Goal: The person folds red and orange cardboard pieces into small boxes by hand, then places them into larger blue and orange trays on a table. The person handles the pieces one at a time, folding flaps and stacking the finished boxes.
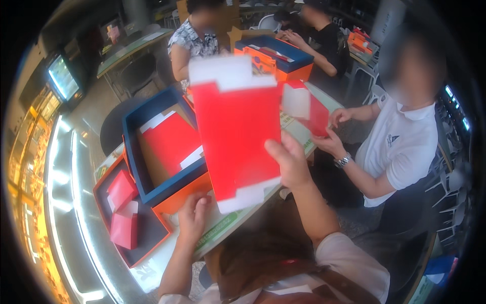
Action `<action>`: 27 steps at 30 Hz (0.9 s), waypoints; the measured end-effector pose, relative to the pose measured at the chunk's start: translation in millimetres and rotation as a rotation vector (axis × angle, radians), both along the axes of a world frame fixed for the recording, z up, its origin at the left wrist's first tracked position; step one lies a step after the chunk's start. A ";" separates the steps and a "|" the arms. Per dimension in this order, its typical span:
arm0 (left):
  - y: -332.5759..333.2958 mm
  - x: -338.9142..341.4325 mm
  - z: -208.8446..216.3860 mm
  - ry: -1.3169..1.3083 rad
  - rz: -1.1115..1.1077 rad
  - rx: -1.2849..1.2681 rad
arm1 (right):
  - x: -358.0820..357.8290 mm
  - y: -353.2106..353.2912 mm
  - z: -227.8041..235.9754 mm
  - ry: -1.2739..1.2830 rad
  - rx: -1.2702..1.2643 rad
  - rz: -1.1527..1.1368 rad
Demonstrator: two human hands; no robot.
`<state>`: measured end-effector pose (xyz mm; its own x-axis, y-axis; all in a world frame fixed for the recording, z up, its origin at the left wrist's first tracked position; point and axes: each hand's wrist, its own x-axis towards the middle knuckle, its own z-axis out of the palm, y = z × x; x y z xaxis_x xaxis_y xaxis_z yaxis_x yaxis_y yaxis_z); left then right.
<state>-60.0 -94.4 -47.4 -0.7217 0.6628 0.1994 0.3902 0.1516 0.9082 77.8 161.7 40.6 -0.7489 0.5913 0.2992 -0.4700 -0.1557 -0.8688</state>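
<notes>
A flat, folded red carton [238,137] with white flaps at both ends is held up in front of me. My right hand [291,159] grips its right edge, thumb on the red face and fingers behind. Below the carton's lower left corner is my left hand [192,218], loosely closed, apart from the carton and with nothing seen in it. More flat red cartons [172,139] lie inside a dark blue box [132,152] to the left. Two made-up small red boxes [124,230] rest in an orange-rimmed tray [164,237] beside it.
A table [223,228] stands before me. Right of me, a person in a white shirt [405,147] handles a red box [316,114]. Across the table, two people are near an orange and blue box [298,71]. A lit display counter [66,202] runs along the left.
</notes>
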 end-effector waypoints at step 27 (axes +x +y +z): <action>60.4 25.2 65.6 -0.049 -0.203 0.301 | 41.6 -41.9 -58.2 -0.217 0.492 -0.292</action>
